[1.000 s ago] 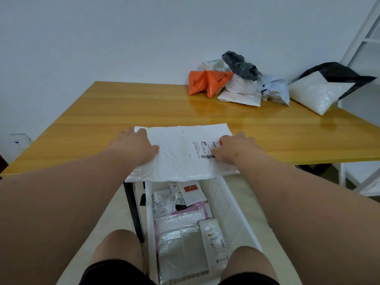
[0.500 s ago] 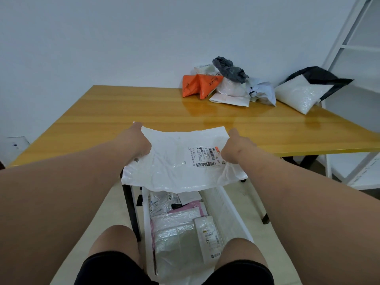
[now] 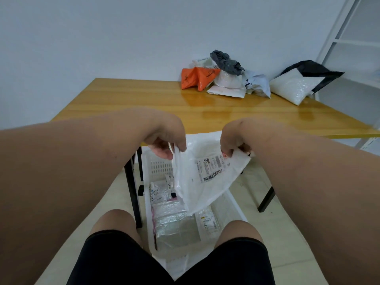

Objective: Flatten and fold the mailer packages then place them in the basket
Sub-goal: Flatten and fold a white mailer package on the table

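A plain pale wall backs a glossy yellow wooden counter (image 3: 156, 99) with black legs. At the counter's far right lies a heap of crumpled mailer bags (image 3: 224, 79) (orange, grey and white among them), and just right of the heap a white bag with a black flap (image 3: 296, 85). Near the counter's near edge, both hands hold a thin white plastic mailer (image 3: 207, 182) with a barcode label in the air: the left hand (image 3: 166, 138) pinches its upper left edge between curled fingers and thumb, the right hand (image 3: 232, 140) pinches its upper right edge the same way. The mailer hangs tilted over a white slatted plastic basket (image 3: 158, 167) on the floor, between the person's knees, which holds several flattened packages (image 3: 174, 223).
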Tool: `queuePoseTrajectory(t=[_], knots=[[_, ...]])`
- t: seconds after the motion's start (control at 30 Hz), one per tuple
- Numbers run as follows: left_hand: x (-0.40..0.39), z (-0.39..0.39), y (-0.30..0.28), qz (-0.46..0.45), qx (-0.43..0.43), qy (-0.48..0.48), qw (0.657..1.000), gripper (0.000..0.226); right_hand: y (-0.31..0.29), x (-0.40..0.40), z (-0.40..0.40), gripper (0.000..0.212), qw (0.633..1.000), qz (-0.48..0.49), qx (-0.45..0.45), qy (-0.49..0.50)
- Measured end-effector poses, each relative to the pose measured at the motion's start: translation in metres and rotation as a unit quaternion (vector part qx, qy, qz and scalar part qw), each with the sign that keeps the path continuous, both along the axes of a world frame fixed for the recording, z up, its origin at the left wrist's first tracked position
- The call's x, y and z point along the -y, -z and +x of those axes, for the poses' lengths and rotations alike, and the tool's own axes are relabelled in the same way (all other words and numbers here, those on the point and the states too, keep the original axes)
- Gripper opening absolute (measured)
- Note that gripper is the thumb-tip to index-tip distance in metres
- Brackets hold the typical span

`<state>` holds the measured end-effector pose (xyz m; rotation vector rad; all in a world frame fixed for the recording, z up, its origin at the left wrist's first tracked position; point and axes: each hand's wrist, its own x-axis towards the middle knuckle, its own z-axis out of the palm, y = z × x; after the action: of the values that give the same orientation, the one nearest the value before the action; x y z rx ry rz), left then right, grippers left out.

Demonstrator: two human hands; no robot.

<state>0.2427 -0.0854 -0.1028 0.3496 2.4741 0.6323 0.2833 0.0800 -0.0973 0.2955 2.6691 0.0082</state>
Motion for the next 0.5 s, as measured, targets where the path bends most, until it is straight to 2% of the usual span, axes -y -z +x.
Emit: queuePoseTrajectory(t=[0.03, 0.1, 0.17, 0.2, 0.27, 0.33, 0.4, 0.47, 0.5], knots=[[0.0, 0.003, -0.001, -0.027, 0.027, 0.012, 0.999, 0.015, -0.002, 0.003, 0.009, 0.002, 1.0, -0.013, 0.021, -0.003], [0.001, 0.01, 0.004, -0.091, 0.086, 0.035, 0.992, 0.015, 0.0, 0.007, 0.017, 0.028, 0.997, 0.011, 0.075, -0.033], [0.004, 0.014, 0.018, -0.145, 0.127, 0.054, 0.98, 0.02, 0.016, 0.008, 0.017, 0.033, 0.993, 0.038, 0.09, -0.07], [0.006, 0.014, 0.027, -0.162, 0.131, 0.058, 0.976, 0.023, 0.024, 0.008, 0.016, 0.026, 0.991, 0.048, 0.091, -0.082], [0.01, 0.011, 0.047, -0.189, 0.117, 0.068, 0.973, 0.029, 0.042, 0.009, 0.012, 0.008, 0.987, 0.072, 0.093, -0.113], [0.015, 0.005, 0.069, -0.195, 0.094, 0.078, 0.973, 0.033, 0.06, 0.011, 0.006, 0.032, 0.982, 0.09, 0.099, -0.13], [0.018, -0.003, 0.09, -0.193, 0.077, 0.084, 0.975, 0.037, 0.074, 0.01, 0.001, 0.04, 0.984, 0.074, 0.112, -0.117], [0.018, -0.012, 0.111, -0.201, 0.049, 0.098, 0.973, 0.038, 0.096, 0.001, -0.01, 0.032, 0.985, 0.059, 0.118, -0.108], [0.017, -0.017, 0.122, -0.209, 0.035, 0.107, 0.972, 0.037, 0.106, -0.003, -0.016, 0.019, 0.986, 0.057, 0.118, -0.104]])
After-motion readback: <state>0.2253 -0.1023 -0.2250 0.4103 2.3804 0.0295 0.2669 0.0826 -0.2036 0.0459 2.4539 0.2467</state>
